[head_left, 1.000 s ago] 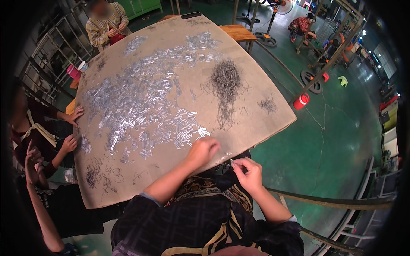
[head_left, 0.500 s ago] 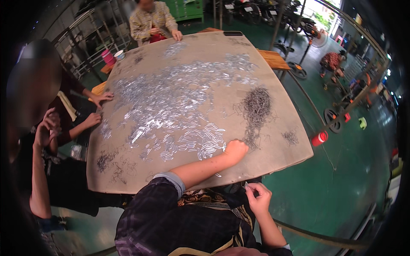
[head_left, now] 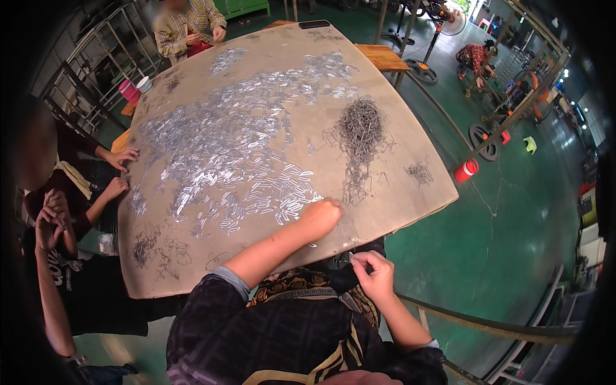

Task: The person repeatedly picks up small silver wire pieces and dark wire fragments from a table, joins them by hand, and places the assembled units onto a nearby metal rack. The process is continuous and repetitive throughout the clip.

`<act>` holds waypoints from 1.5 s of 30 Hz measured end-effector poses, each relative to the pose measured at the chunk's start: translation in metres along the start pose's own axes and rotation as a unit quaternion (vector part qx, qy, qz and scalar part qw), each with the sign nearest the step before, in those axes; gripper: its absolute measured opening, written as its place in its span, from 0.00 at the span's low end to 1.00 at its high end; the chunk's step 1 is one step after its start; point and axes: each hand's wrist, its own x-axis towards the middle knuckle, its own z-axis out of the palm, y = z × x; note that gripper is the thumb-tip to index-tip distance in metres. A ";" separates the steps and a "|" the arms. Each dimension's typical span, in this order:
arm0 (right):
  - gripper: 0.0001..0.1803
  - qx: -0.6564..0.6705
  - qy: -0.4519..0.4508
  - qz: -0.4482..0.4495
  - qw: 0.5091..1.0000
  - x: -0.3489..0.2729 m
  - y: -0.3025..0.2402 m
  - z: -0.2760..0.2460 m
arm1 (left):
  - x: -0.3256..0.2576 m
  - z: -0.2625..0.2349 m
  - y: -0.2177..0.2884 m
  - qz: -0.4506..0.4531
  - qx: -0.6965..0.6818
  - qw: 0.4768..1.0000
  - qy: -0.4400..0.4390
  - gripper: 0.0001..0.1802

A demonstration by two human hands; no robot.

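Observation:
My left hand (head_left: 320, 217) is closed and rests low over the table, between silver metal loops and dark wire pieces. Its fingertips are turned away, so I cannot make out what they hold. Many slim silver loops (head_left: 256, 199) lie spread to its left. Just beyond it, thin dark bent wires (head_left: 360, 125) form a heap that trails toward the hand. Off the near table edge, in front of my body, my right hand (head_left: 375, 274) pinches a small shiny piece between thumb and forefinger; the piece is too small to name.
Brown sheeting covers the table (head_left: 401, 202). Smaller dark wire clusters (head_left: 420, 172) lie near its corners, and a phone (head_left: 314, 24) at the far edge. Co-workers' hands (head_left: 119, 157) rest on the left edge; another person (head_left: 186, 29) sits opposite. A red container (head_left: 466, 169) stands beyond the right edge.
The whole view has shifted, so the table sits farther left and higher. The person opposite has drawn a hand back from the loops. My hands keep much the same poses.

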 end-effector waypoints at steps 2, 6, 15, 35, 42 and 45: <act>0.03 -0.007 -0.001 -0.003 1.000 0.000 0.001 0.001 | -0.004 0.005 0.018 0.019 0.047 0.998 -0.026 0.07; 0.03 -0.013 0.005 -0.003 1.000 0.000 0.003 0.001 | -0.001 0.017 0.041 0.041 0.141 0.989 -0.014 0.05; 0.04 -0.011 0.034 0.014 0.999 -0.003 0.005 -0.001 | 0.009 -0.006 0.037 -0.012 -0.077 0.997 0.026 0.04; 0.04 -0.022 0.013 0.009 1.000 -0.006 0.000 0.006 | -0.059 -0.026 0.072 -0.018 -0.467 0.880 0.084 0.03; 0.02 0.046 0.032 -0.004 0.998 0.001 0.027 -0.003 | -0.063 -0.026 0.078 0.043 -0.425 0.895 0.128 0.04; 0.05 -0.015 0.019 -0.009 1.000 0.019 0.031 0.009 | -0.070 -0.025 0.079 0.066 -0.382 0.909 0.152 0.05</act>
